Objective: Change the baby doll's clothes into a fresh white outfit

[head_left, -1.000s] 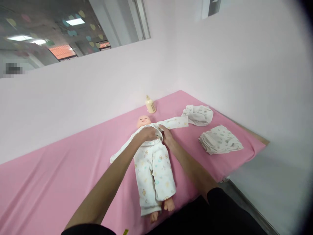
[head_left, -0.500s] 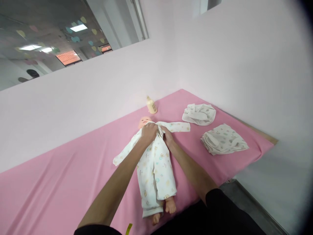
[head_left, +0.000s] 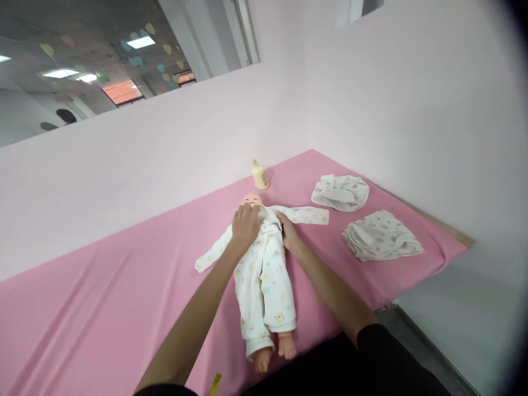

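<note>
A baby doll (head_left: pixel 263 351) lies on its back, feet toward me, dressed in a white printed baby outfit (head_left: pixel 275 275) with long sleeves spread to both sides. Over the chest near the collar, my left hand (head_left: pixel 246 224) has its fingers curled onto the cloth; the fingertips are partly hidden. My right hand (head_left: pixel 289 231) closes on the outfit at the right side of the chest, below the sleeve, its thumb on top and the other fingers mostly out of sight. Bunched fabric lies between the two hands. The doll's bare feet stick out of the trouser legs.
A cream pump bottle (head_left: pixel 260 176) stands beyond the doll's head. Two bundles of white printed cloth, a farther one (head_left: pixel 341 192) and a nearer folded one (head_left: pixel 383 236), lie to the right on the pink sheet (head_left: pixel 103 308). White walls (head_left: pixel 371 110) border the back and right.
My left hand has shifted slightly left from the middle of the chest toward the collar's left side. The trouser legs have moved up a little, showing more of the feet. The view has shifted slightly.
</note>
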`<state>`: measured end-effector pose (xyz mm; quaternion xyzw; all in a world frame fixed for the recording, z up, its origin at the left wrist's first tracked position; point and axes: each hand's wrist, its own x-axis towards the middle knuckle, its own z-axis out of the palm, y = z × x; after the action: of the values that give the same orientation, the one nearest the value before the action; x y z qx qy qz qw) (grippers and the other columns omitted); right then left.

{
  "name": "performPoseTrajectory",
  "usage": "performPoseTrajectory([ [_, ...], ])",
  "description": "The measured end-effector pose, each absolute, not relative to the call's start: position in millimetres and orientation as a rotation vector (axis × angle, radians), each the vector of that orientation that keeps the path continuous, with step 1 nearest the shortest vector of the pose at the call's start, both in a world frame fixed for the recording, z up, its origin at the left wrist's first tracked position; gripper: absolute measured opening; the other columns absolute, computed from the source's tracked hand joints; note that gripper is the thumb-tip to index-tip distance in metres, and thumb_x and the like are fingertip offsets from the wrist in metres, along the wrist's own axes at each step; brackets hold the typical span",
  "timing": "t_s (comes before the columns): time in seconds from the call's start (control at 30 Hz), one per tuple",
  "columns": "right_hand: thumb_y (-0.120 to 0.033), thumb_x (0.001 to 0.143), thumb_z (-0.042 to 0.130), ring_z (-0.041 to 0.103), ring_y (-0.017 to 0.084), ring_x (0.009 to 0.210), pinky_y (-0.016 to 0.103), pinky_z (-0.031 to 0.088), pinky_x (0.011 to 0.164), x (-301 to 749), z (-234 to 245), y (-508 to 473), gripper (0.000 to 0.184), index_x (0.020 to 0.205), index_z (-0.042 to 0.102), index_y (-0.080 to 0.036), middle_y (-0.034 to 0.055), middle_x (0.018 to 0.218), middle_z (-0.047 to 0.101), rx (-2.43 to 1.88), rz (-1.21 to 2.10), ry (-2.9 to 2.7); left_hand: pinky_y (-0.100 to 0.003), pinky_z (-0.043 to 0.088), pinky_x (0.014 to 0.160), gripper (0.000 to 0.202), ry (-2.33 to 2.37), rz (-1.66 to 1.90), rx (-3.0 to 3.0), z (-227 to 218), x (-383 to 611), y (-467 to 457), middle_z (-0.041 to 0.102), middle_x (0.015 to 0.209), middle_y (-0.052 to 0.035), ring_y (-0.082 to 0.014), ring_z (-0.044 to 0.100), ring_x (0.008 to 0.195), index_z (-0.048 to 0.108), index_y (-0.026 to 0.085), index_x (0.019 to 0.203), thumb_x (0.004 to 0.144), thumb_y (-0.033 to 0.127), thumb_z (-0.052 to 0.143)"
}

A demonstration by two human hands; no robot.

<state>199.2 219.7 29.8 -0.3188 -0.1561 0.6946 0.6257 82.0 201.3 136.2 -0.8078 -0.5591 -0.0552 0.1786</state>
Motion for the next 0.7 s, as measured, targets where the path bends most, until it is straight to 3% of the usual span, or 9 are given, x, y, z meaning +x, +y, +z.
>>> performPoseTrajectory([
  [0.2, -0.054, 0.074, 0.069, 0.062, 0.023, 0.088, 0.034, 0.049, 0.074, 216, 42, 179, 0.038, 0.085, 0.059, -0.019, 0.0058, 0.089, 0.067, -1.142, 1.446, -0.651, -0.044, 0.043, 0.095, 0.058, -1.949, -0.396, -2.217, 128, 15, 173, 0.049, 0.126, -0.0174, -0.0335, 0.047, 0.118, 0.043, 0.013, 0.137, 0.091, 0.045, 0.056],
  [0.3, -0.052, 0.071, 0.074, 0.06, 0.022, 0.088, 0.033, 0.047, 0.077, 228, 50, 144, 0.038, 0.085, 0.057, -0.02, 0.0037, 0.09, 0.064, -1.261, 1.28, -0.848, -0.042, 0.046, 0.089, 0.046, -2.132, -0.577, -2.193, 123, -1, 150, 0.052, 0.122, -0.0148, -0.0302, 0.051, 0.115, 0.048, 0.014, 0.126, 0.094, 0.047, 0.049],
  [0.37, -0.051, 0.076, 0.07, 0.059, 0.021, 0.093, 0.034, 0.047, 0.083, 233, 52, 122, 0.037, 0.092, 0.057, -0.021, 0.0035, 0.096, 0.062, -1.291, 1.152, -1.022, -0.038, 0.048, 0.081, 0.035, -2.201, -0.715, -2.157, 121, 0, 123, 0.055, 0.111, -0.0106, -0.0253, 0.057, 0.101, 0.051, 0.017, 0.11, 0.096, 0.047, 0.042],
  [0.43, -0.051, 0.081, 0.066, 0.059, 0.02, 0.096, 0.035, 0.047, 0.087, 237, 51, 102, 0.037, 0.099, 0.056, -0.021, 0.0041, 0.102, 0.06, -1.285, 1.102, -1.225, -0.035, 0.049, 0.071, 0.034, -2.246, -0.639, -2.309, 119, 6, 88, 0.058, 0.102, -0.0057, -0.0217, 0.059, 0.087, 0.052, 0.02, 0.098, 0.096, 0.052, 0.041],
  [0.57, -0.044, 0.085, 0.063, 0.058, 0.02, 0.098, 0.037, 0.048, 0.09, 246, 53, 65, 0.028, 0.1, 0.056, -0.021, 0.0043, 0.103, 0.06, -1.287, 1.055, -1.545, -0.033, 0.05, 0.067, 0.033, -2.242, -0.42, -2.496, 108, 7, 19, 0.061, 0.09, -0.0031, -0.0198, 0.061, 0.079, 0.053, 0.021, 0.091, 0.097, 0.05, 0.04],
  [0.7, -0.031, 0.082, 0.068, 0.057, 0.022, 0.106, 0.037, 0.048, 0.094, 263, 62, 19, 0.032, 0.11, 0.055, -0.023, 0.0054, 0.113, 0.058, -1.188, 1.024, -2.0, -0.027, 0.054, 0.072, 0.023, -1.714, -0.41, -2.812, 82, -11, -34, 0.067, 0.095, -0.0039, -0.0165, 0.066, 0.086, 0.058, 0.021, 0.099, 0.099, 0.039, 0.044],
])
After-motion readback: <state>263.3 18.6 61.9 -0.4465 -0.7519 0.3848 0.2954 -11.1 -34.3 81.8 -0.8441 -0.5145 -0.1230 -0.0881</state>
